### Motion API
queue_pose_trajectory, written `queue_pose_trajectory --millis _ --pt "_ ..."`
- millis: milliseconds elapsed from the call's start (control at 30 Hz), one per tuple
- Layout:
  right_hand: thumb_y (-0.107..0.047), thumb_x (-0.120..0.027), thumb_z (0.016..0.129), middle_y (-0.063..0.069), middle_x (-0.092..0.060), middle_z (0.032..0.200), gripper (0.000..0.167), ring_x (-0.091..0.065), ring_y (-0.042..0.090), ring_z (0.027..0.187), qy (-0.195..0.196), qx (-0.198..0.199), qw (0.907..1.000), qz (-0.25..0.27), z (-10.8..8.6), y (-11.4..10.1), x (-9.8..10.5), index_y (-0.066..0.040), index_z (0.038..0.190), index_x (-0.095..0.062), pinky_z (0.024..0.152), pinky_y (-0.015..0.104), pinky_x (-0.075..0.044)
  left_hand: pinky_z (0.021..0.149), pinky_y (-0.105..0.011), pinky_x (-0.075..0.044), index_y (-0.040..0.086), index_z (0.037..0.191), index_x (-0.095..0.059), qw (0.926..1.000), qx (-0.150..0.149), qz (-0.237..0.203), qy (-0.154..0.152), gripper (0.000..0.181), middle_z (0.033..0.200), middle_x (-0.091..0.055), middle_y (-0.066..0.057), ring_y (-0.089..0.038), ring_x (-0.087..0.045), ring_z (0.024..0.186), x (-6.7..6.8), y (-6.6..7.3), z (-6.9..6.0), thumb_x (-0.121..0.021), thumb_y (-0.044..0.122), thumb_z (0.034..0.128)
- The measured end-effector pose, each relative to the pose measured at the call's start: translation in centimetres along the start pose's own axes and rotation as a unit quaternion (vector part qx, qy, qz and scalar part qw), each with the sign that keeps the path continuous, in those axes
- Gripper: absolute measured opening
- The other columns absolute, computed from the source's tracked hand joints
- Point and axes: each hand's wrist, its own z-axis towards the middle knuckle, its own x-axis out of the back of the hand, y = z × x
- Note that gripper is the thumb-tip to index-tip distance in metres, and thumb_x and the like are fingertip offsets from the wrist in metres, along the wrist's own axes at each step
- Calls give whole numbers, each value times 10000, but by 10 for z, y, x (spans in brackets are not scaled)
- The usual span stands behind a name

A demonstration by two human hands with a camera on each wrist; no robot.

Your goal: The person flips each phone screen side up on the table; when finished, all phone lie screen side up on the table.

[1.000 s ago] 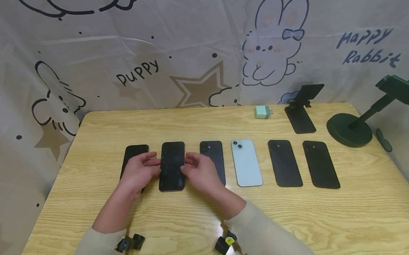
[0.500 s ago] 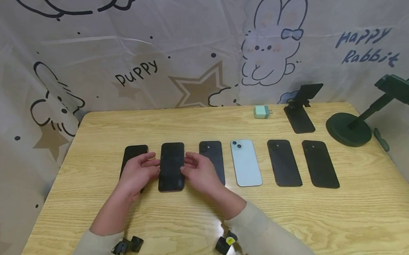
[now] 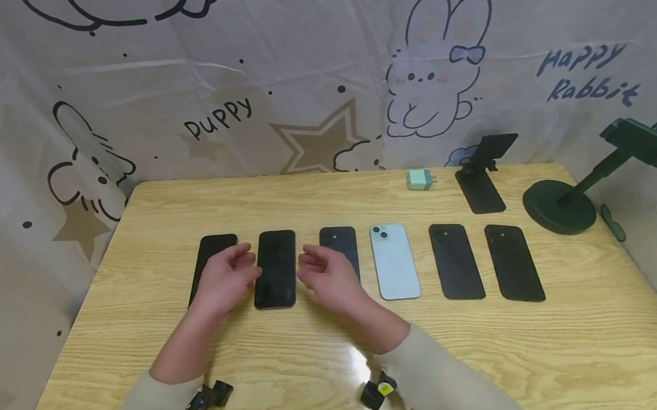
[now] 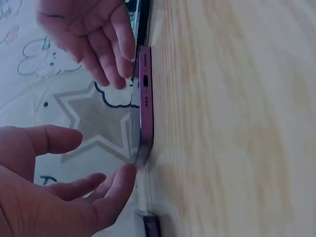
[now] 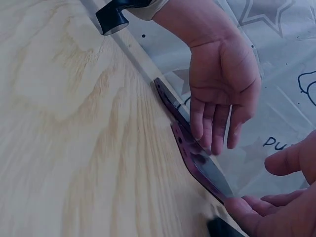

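Six phones lie in a row on the table. My left hand partly covers the first phone, my right hand the third phone; between lies the second phone. Behind, left to right: charger, middle stand, right stand.

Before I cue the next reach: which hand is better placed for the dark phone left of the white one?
Probably the right hand: in the head view it overlaps the dark phone, while the left hand sits beyond the black phone between them.
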Motion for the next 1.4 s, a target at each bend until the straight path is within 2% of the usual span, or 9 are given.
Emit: queue_pose_trajectory --millis 100,200,433,567,667,967,1200,1400 --pt "-20 -635 954 201 -618 1277 485 -608 300 1156 52 48 9999 -110 -6 0 14 82 1406 -495 953 361 -496 940 -437 -483 -50 1469 -426 9996 -93 216 129 564 1379 -527 -219 -344 -534 1215 -8 8 -3 -628 73 957" --pt "-22 -637 955 189 -627 1269 475 -616 290 1142 160 42 9997 -178 -12 1 29 64 1404 -508 953 379 -497 982 -460 -451 -38 1444 -471 9996 -179 170 123 525 1359 -552 -192 -330 -542 1184 -18 15 -3 -639 83 962" --pt "23 -613 956 198 -610 1297 493 -590 322 1186 463 -102 9987 -203 -21 6 57 49 1431 -483 965 376 -489 1004 -446 -442 -66 1419 -488 9981 -423 -318 -319 489 1344 -569 -205 -310 -554 1184 -47 26 1 -613 46 960" --pt "57 -571 963 221 -574 1340 511 -558 352 1221 475 -160 9982 -338 -24 8 68 57 1456 -439 983 396 -476 954 -429 -472 -66 1427 -477 9957 -426 -615 -539 492 1351 -568 -200 -293 -555 1183 -63 29 0 -587 46 961" --pt "59 -571 957 226 -557 1360 538 -558 354 1223 479 -254 9976 -439 -26 10 75 44 1474 -420 977 405 -481 914 -417 -488 -61 1436 -468 9945 -361 -795 -585 504 1372 -558 -194 -289 -572 1175 -74 30 0 -577 44 955" --pt "6 -606 946 208 -522 1408 577 -561 344 1223 474 -467 9962 -554 -27 12 82 -2 1493 -420 935 418 -509 1013 -445 -445 -83 1480 -382 9905 57 -1280 -498 628 1471 -451 -236 -331 -417 1362 -98 31 2 -579 24 893" --pt "25 -595 927 238 -476 1446 599 -563 365 1221 555 -524 9961 -439 -26 9 80 12 1496 -407 897 408 -531 1075 -430 -376 -73 1471 -408 9892 195 -1446 -133 656 1448 -482 -219 -327 -422 1356 -106 32 4 -579 -1 842" --pt "65 -593 906 247 -474 1444 605 -558 367 1219 577 -625 9957 -359 -24 7 77 32 1484 -417 901 391 -528 1044 -424 -410 -64 1454 -439 9872 372 -1546 94 661 1399 -519 -207 -325 -458 1315 -108 29 6 -586 -30 811"
